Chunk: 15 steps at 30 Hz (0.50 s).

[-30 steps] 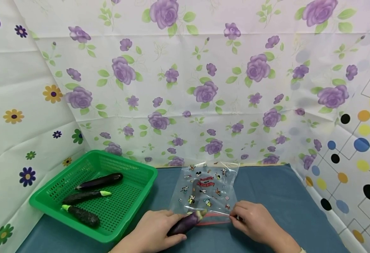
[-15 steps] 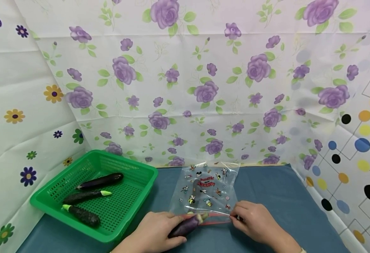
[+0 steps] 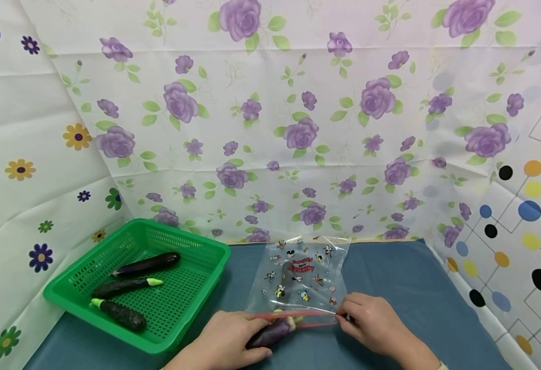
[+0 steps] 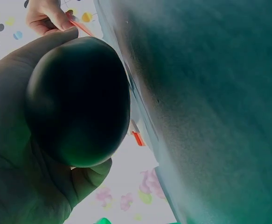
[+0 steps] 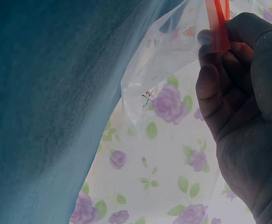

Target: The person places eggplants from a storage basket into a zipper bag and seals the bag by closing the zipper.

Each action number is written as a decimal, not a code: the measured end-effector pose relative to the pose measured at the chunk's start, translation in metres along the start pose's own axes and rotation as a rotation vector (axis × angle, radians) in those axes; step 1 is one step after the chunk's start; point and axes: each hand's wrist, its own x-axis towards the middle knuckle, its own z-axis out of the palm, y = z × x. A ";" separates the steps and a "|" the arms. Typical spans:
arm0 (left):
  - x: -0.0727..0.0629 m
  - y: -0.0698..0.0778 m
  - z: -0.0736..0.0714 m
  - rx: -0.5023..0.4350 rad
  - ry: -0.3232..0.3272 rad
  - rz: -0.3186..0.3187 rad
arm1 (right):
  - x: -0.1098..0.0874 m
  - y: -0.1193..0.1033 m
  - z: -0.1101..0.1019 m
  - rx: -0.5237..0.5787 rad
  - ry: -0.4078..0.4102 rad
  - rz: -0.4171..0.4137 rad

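My left hand [image 3: 233, 336] grips a purple eggplant [image 3: 272, 331] round its body, its green stem end pointing right and away. That stem end sits at the mouth of a clear zip bag [image 3: 312, 298] printed with cartoon figures, beneath the raised red zip strip [image 3: 293, 314]. My right hand [image 3: 372, 321] pinches the right end of the bag's mouth; in the right wrist view the red strip [image 5: 216, 28] shows between thumb and fingers. A dim, long dark shape shows through the bag's plastic. The left wrist view has the eggplant's rounded end [image 4: 80, 102] close up, hiding the bag's mouth.
A green plastic basket [image 3: 191, 303] stands at the left with three dark eggplants [image 3: 145, 264] lying in it. Blue cloth [image 3: 390, 272] covers the table. Flowered sheeting [image 3: 270, 128] hangs behind, with patterned sheets at both sides.
The eggplant's stem end has gone from overlapping the red strip to under it, the strip now lifted across it. My left hand has shifted only slightly; the right keeps its pinch.
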 end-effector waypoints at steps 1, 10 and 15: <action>0.000 0.000 0.000 0.004 0.003 0.001 | 0.000 0.000 0.000 0.001 0.001 -0.001; 0.001 0.000 -0.001 0.019 -0.042 -0.013 | 0.000 0.000 0.000 -0.005 -0.001 -0.003; 0.002 0.000 -0.001 0.011 -0.071 -0.057 | 0.000 0.001 0.001 -0.010 -0.003 -0.005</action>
